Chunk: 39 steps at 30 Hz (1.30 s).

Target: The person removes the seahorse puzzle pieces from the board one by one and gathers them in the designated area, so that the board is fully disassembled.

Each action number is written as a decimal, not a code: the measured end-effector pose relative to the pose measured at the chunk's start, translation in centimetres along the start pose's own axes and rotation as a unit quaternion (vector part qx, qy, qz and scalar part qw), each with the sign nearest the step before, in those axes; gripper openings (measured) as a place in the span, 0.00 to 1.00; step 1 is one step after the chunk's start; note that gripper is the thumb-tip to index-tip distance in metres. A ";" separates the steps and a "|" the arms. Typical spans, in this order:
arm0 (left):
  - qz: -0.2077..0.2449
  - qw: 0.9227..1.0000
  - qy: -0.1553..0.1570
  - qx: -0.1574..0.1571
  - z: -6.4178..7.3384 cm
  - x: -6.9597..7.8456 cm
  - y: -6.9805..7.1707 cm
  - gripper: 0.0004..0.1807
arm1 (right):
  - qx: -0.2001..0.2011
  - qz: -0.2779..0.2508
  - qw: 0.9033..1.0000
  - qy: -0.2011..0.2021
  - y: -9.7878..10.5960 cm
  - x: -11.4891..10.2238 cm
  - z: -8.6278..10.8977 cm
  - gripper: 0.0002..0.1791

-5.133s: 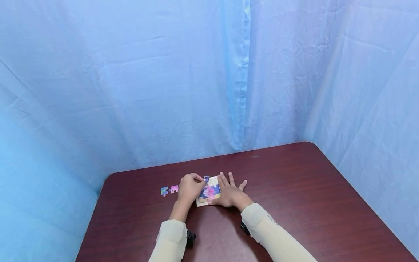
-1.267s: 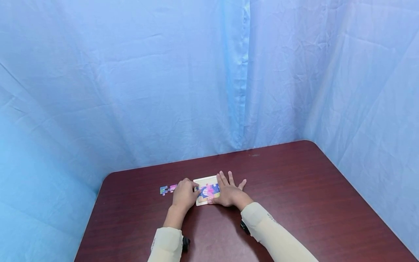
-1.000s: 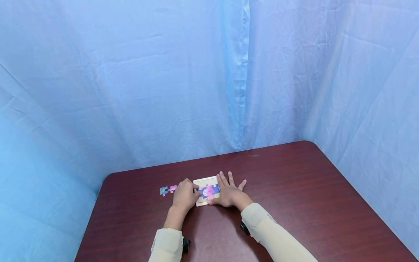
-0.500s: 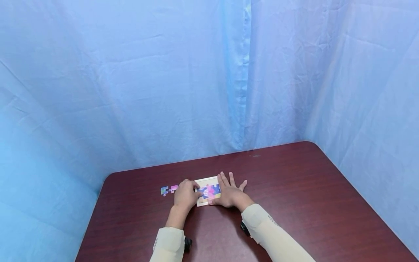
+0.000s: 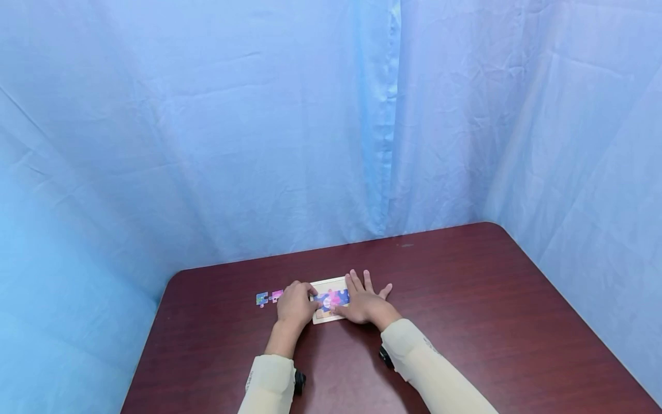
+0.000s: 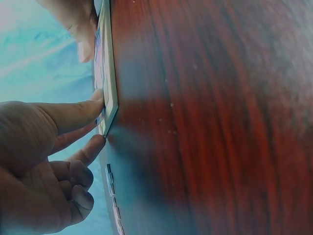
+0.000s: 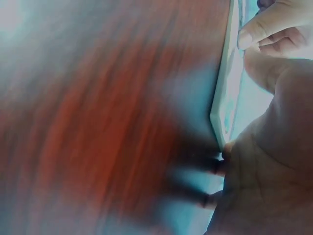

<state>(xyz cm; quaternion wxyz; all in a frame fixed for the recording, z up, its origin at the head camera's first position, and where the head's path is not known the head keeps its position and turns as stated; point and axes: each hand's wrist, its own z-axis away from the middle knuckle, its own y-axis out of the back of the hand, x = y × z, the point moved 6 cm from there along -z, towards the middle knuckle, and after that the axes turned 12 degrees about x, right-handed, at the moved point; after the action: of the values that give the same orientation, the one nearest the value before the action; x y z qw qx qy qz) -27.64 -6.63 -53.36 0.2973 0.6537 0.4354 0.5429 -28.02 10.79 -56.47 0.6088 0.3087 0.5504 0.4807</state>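
Note:
A jigsaw puzzle (image 5: 340,297) with a pink figure on blue lies in a pale wooden tray (image 5: 328,282); bare wood shows along its far part. At the tray's left edge, my left hand (image 5: 295,305) grips the side, thumb over the puzzle and fingers at the outer rim, as the left wrist view (image 6: 98,95) also shows. What lies under that thumb is hidden. My right hand (image 5: 365,305) rests spread over the tray's right side, its thumb lying on the puzzle and its other fingers reaching past the rim onto the table.
Left of the left hand lie a blue-green puzzle piece (image 5: 261,298) and a pink puzzle piece (image 5: 277,295), the pink one partly behind the hand. The dark red table (image 5: 465,299) has rounded far corners. Blue curtains (image 5: 248,144) hang behind it and along both sides.
About five seconds ago the left hand held a dark blue puzzle piece over the tray's far edge; now it is at the left edge. The right thumb has just shifted farther onto the puzzle.

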 end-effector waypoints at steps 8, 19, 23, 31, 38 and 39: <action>0.012 1.000 0.007 -0.001 0.1 -0.2 -0.1 0.12 | 0.030 0.028 0.999 -0.026 0.3 -1.1 0.0 0.44; 0.022 1.000 0.016 -0.005 0.1 -0.5 -0.2 0.12 | 0.033 0.046 0.997 -0.050 0.1 -1.9 -0.2 0.43; 0.018 1.000 0.013 -0.002 0.1 -0.3 -0.1 0.12 | 0.033 0.051 0.997 -0.052 0.2 -1.9 -0.2 0.42; 0.006 1.000 -0.006 0.008 0.4 0.3 0.2 0.14 | 0.024 0.061 0.996 -0.054 0.0 -1.9 -0.2 0.42; 0.050 0.999 -0.002 -0.014 0.4 0.0 -0.2 0.14 | 0.025 0.059 0.997 -0.051 0.2 -1.9 -0.1 0.42; 0.053 0.998 -0.002 -0.018 0.5 0.0 -0.2 0.14 | 0.023 0.060 0.997 -0.051 0.2 -1.9 -0.1 0.42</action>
<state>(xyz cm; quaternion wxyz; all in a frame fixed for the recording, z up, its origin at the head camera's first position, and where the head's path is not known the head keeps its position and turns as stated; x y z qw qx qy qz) -27.24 -6.49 -53.61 0.2807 0.6714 0.3900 0.5643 -28.00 9.08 -55.56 0.5990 0.3794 0.5102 0.4867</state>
